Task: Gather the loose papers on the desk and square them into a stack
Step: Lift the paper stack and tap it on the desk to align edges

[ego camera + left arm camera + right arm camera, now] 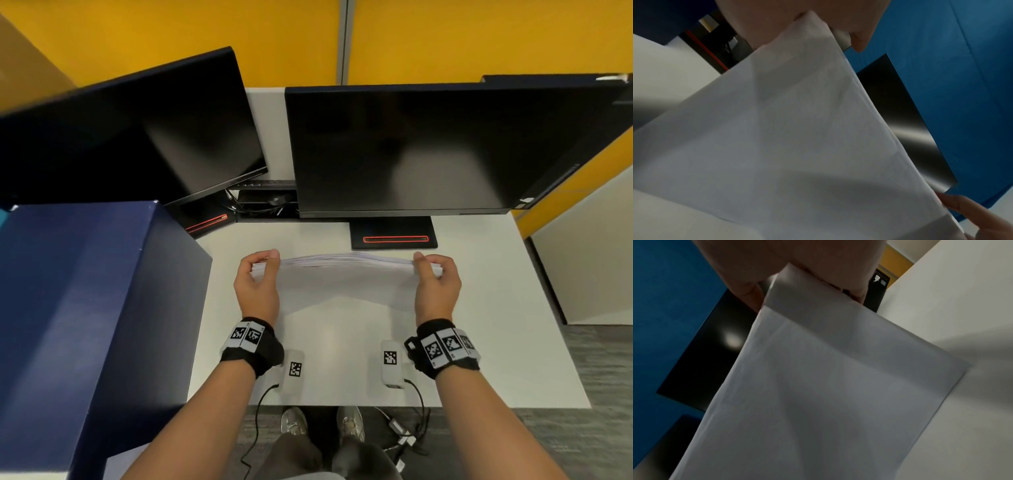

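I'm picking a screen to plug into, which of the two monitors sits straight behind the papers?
The right monitor, facing squarely above the paper stack; the left monitor is off to the side and angled.

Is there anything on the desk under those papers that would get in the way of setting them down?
Nothing visible does. The left hand and right hand grip the papers at either end, and the desk beneath them shows bare. The two tagged white devices lie nearer the person, and the monitor base sits farther back.
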